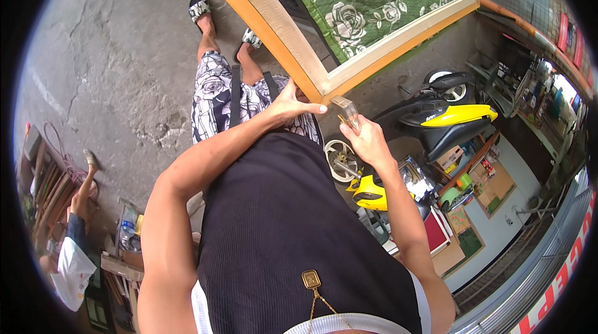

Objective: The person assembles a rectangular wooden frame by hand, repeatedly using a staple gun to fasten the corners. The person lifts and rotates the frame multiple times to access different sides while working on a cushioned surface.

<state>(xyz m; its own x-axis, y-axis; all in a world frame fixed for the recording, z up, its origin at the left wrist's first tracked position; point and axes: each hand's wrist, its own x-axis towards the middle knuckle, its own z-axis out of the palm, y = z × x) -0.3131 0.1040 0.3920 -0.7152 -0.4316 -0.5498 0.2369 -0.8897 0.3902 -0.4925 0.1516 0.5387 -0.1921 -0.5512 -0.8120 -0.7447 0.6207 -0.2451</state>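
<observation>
A wooden frame (pixel 381 65) stands before me, pale on its inner face and orange-brown along its outer edge. My left hand (pixel 288 107) grips its near corner, the thumb stretched to the right and the other fingers partly hidden behind the wood. Just right of that corner, my right hand (pixel 371 142) is closed around a small flat tool (pixel 346 113) that looks like a brush with a see-through, yellowish body. The tool's wide end points toward the corner; whether it touches the wood, I cannot tell. Green fabric with pale roses (pixel 367 13) shows through the frame's opening.
To the right are a yellow-and-black motorbike (pixel 451 116) and another yellow vehicle part (pixel 370 192) beside a white wheel (pixel 341 159). Another person (pixel 75 259) is at the far left, near stacked wood (pixel 53 191). Concrete floor (pixel 118 54) extends at left.
</observation>
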